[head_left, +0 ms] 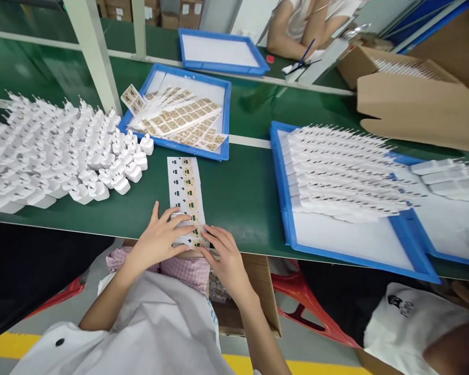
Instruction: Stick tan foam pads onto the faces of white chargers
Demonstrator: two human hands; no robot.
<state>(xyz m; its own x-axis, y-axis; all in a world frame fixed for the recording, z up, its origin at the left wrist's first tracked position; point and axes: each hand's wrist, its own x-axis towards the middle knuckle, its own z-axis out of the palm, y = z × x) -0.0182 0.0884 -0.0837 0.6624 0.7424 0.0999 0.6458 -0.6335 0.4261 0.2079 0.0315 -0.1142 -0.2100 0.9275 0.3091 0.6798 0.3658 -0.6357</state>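
Across the green workbench (242, 208) we saw white plug adapters (62, 156) massed at left, then a blue label tray (191, 74) of gold-patterned sheets. Our left hand (156, 242) and right hand (226, 263) lay close together on a label strip (185, 182) at the bench edge, grip unclear. Rightward sat a larger blue tray (281, 192) of white parts.

White plastic chargers (82, 156) are showing a smooth, glossy finish, the bench top (242, 192) is looking matt green, the label strip (182, 182) is looking like matt paper (blue tray rim (283, 192) is looking like smooth plastic), and the box flap (414, 109) is showing plain brown cardboard.
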